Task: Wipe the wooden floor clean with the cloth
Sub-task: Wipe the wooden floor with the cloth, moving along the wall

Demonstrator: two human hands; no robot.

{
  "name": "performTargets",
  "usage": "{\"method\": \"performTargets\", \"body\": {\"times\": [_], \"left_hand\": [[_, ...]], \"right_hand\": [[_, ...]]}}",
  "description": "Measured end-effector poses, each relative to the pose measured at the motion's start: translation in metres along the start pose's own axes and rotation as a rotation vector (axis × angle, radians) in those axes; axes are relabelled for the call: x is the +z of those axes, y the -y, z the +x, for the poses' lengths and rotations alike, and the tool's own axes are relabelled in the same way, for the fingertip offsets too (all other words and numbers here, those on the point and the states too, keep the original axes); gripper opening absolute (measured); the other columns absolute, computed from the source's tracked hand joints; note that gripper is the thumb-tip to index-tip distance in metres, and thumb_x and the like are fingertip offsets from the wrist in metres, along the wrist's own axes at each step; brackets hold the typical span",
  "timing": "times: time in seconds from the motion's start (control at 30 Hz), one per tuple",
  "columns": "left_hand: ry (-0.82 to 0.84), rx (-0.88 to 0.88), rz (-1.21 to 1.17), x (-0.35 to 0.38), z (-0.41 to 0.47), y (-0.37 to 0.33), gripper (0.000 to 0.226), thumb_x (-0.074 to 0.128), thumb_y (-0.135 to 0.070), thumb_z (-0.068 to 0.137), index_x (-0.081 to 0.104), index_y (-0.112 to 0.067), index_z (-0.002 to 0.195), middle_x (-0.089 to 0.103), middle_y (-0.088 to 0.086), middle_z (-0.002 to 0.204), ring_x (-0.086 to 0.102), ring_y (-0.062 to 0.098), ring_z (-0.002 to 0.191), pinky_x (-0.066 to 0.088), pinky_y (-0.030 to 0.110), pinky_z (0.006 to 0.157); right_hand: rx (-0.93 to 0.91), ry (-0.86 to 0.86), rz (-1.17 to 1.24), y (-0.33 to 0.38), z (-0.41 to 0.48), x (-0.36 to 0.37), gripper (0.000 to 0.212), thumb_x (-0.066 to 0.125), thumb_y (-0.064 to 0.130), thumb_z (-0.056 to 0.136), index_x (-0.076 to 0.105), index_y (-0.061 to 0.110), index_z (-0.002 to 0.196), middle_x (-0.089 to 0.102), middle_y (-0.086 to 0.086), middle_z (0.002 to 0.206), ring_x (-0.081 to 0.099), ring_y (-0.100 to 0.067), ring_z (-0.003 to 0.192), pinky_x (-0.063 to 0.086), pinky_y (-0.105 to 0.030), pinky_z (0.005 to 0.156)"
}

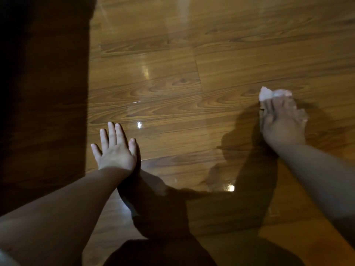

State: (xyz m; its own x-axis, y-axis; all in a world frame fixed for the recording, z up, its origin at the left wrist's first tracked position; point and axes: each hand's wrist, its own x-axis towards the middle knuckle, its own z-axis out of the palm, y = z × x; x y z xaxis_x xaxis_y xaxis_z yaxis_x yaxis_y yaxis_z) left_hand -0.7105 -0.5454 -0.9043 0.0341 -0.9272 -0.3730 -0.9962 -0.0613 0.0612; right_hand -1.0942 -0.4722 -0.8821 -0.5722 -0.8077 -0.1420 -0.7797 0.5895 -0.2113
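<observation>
- right hand (282, 121) presses white cloth (276, 95) onto wooden floor (192, 73), fingers flat on top, blurred
- cloth at right, far from body
- left hand (115, 148) flat on floor, fingers spread, holding nothing

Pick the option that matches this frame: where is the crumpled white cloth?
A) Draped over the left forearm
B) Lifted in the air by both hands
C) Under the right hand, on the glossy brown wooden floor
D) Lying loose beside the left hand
C: the right hand presses on the crumpled white cloth against the glossy brown wooden floor, while the left hand lies flat on the boards with nothing under it.
</observation>
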Motion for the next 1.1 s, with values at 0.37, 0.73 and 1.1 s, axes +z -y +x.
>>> {"method": "performTargets", "body": {"times": [0.37, 0.73, 1.1], "left_hand": [[-0.125, 0.473, -0.068, -0.012, 0.013, -0.076, 0.056, 0.033, -0.038, 0.099, 0.023, -0.025, 0.152, 0.006, 0.001, 0.162, -0.001, 0.019, 0.149, -0.002, 0.047, 0.117], [-0.061, 0.821, 0.044, -0.002, 0.036, -0.198, 0.054, 0.025, -0.039, 0.102, 0.017, -0.025, 0.154, 0.003, -0.003, 0.162, -0.003, 0.018, 0.149, -0.002, 0.044, 0.118], [-0.173, 0.804, 0.105, 0.009, 0.034, -0.200, 0.055, 0.024, -0.040, 0.100, 0.017, -0.029, 0.153, 0.008, -0.005, 0.162, 0.001, 0.016, 0.149, -0.001, 0.041, 0.120]], "right_hand": [[-1.065, 0.191, -0.034, 0.071, -0.097, 0.041, 0.048, 0.052, 0.029, 0.088, 0.055, 0.027, 0.136, 0.050, -0.003, 0.145, 0.043, -0.025, 0.136, 0.028, -0.049, 0.112], [-0.080, 0.001, 0.128, 0.031, -0.093, 0.034, 0.054, 0.039, 0.027, 0.096, 0.033, 0.025, 0.149, 0.020, -0.004, 0.160, 0.012, -0.025, 0.148, 0.013, -0.052, 0.119], [0.418, -0.111, 0.147, -0.077, -0.063, 0.017, 0.058, 0.038, 0.027, 0.097, 0.022, 0.030, 0.153, 0.016, -0.005, 0.162, 0.011, -0.027, 0.148, 0.006, -0.049, 0.119]]}}
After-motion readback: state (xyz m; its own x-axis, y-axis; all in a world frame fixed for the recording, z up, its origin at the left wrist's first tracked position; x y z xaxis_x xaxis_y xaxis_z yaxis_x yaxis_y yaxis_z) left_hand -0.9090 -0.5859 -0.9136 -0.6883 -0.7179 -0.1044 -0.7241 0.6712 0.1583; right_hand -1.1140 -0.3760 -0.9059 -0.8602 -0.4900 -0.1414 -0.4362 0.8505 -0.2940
